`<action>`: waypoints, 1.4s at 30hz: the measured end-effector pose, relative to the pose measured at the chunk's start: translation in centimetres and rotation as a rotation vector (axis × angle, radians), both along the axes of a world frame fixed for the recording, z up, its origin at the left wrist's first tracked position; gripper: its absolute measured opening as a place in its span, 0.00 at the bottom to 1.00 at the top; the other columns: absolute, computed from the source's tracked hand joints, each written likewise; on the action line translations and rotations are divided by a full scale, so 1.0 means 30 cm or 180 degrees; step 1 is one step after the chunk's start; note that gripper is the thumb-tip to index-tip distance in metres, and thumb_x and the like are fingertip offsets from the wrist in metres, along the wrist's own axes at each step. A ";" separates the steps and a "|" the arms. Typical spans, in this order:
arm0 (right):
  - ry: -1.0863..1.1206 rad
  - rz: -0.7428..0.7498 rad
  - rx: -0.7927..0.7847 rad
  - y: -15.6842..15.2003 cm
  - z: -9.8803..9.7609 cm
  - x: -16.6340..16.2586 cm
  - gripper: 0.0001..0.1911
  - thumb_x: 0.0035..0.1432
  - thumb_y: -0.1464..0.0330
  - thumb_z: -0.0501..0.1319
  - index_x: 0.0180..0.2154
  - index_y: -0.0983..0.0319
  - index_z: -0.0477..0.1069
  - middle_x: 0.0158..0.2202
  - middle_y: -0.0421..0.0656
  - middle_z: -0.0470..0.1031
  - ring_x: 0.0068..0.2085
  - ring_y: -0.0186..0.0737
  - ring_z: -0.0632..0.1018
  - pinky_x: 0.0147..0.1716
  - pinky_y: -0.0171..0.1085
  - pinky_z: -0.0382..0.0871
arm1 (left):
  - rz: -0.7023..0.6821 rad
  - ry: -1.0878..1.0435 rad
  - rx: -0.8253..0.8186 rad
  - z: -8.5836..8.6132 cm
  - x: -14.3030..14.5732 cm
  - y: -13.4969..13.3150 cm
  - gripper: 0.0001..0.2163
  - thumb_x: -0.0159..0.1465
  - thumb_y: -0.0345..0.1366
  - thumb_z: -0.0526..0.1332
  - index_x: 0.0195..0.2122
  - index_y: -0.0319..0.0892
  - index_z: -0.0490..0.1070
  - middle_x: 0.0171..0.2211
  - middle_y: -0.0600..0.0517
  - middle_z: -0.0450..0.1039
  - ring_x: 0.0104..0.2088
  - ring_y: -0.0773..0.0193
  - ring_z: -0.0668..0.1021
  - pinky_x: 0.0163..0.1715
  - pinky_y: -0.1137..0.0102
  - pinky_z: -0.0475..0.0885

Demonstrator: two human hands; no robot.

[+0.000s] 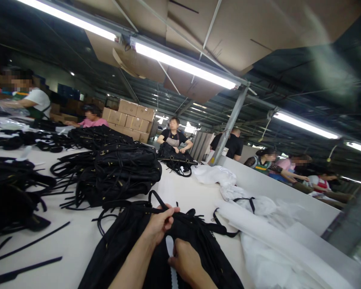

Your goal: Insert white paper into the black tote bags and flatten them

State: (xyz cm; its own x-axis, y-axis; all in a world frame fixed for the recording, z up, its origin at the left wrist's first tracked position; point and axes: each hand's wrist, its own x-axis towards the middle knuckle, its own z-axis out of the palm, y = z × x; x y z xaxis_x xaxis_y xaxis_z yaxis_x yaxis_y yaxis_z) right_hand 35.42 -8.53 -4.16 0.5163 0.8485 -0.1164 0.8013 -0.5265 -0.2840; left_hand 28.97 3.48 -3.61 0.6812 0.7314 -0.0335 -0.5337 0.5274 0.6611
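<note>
A black bag (132,237) with straps and handles lies on the white table right in front of me. At its top edge, my left hand (161,224) is closed with curled fingers, gripping the bag near the base of a handle; the exact part is hidden. Lower down and to the right, my right hand (185,257) is closed around a narrow white strip (170,243) with a rounded tip and a notched lower edge. This strip stands out over the bag's dark fabric.
A stack of black bags (123,168) stands beyond, with more bags (12,192) at far left. Loose black straps (33,265) lie on the table (69,249). White wrapping material (276,241) covers the right side. A person (174,136) handles another bag opposite; several others work around.
</note>
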 end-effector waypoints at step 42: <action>0.4401 -0.0962 0.3538 0.157 -0.003 0.036 0.27 0.35 0.48 0.74 0.19 0.64 0.69 0.13 0.35 0.62 0.17 0.29 0.62 0.16 0.32 0.54 | -0.0323 0.1407 0.1360 -0.001 -0.014 -0.065 0.14 0.51 0.45 0.70 0.23 0.39 0.73 0.18 0.53 0.69 0.19 0.67 0.71 0.15 0.76 0.61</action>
State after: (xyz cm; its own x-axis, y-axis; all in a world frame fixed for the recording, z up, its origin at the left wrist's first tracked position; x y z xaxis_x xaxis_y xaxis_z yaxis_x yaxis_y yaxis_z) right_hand 36.50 -3.81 -4.24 0.6850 0.7266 -0.0535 -0.3758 0.2894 -0.8804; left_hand 28.56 1.54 -3.63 0.7366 0.6747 -0.0471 -0.1223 0.2013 0.9719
